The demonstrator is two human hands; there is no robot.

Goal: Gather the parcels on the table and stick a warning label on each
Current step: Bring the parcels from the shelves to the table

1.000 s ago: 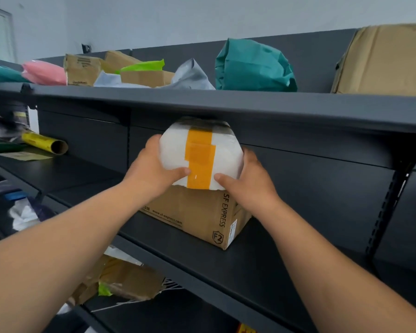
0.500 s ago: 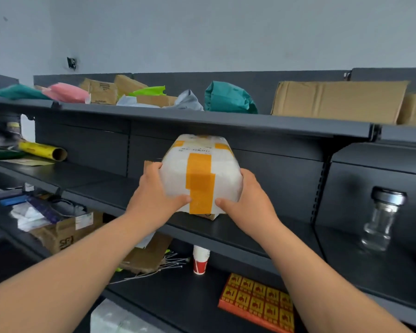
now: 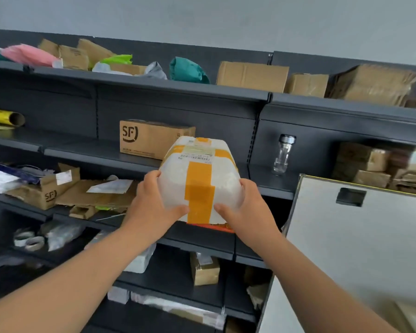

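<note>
A white foam parcel crossed with orange tape and bearing a shipping label on top is held in the air in front of the dark shelving. My left hand grips its left side, thumb across the front. My right hand grips its right side the same way. Behind it, a brown SF cardboard box stands on the middle shelf. A white table top with a dark cut-out shows at the right.
Dark metal shelves hold cardboard boxes, a teal bag and a pink bag on top. A glass jar stands on the right shelf. Torn cardboard and tape rolls clutter the left shelves.
Both hands have lifted the white parcel off the brown box and drawn it away from the shelf, lower and to the right. The view has pulled back and the table has come into sight.
</note>
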